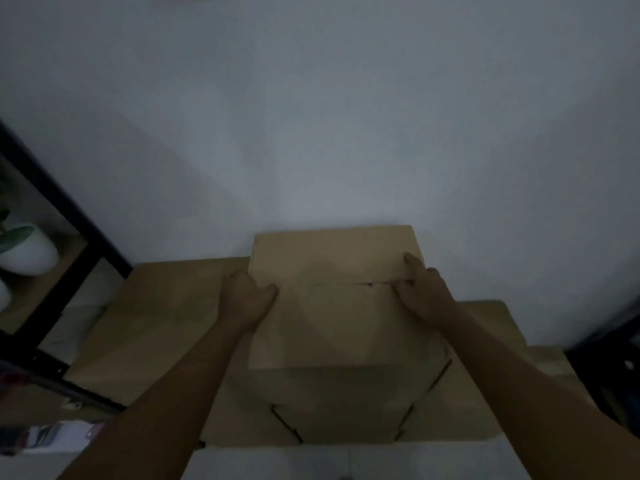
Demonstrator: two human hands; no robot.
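A white pot (29, 251) sits on the black shelf (52, 209) at the far left, clear of the work. On a flat cardboard sheet (156, 323) by the wall (346, 116) stands the cardboard box (343, 327), with 2 hands on it. The left hand (247, 299) curls round its left edge, probably to steady it. The right hand (420, 292) pinches the right edge at the seam, fingers over the rear flap (329, 254), likely pressing it shut.
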